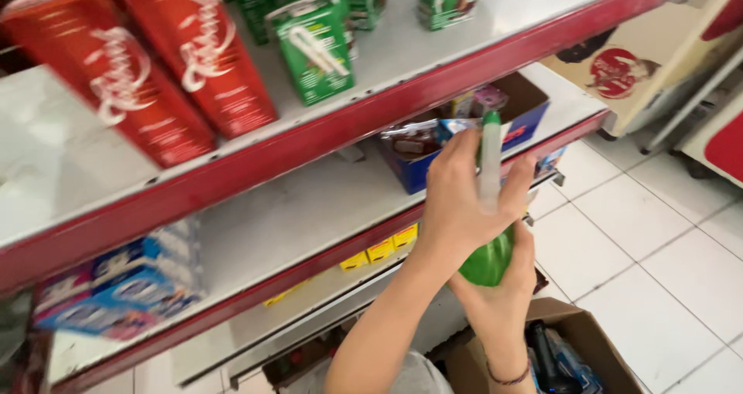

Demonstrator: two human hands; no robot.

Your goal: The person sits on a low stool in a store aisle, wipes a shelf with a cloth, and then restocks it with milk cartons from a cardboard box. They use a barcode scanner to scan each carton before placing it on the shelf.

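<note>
Both my hands hold a green spray bottle (pixel 486 261) with a white neck and green tip, in front of the middle shelf. My left hand (pixel 463 204) wraps around the white upper part. My right hand (pixel 503 293), with a thin bracelet at the wrist, cups the green body from below. The hands hide most of the bottle.
Red-edged white shelves (pixel 325 135) fill the left. Tall red boxes (pixel 193 53) and green cartons (pixel 316 47) stand on the top shelf. A blue open box of packets (pixel 457 135) and blue packs (pixel 124 286) sit on the middle one. An open cardboard box (pixel 573 347) stands on the tiled floor below.
</note>
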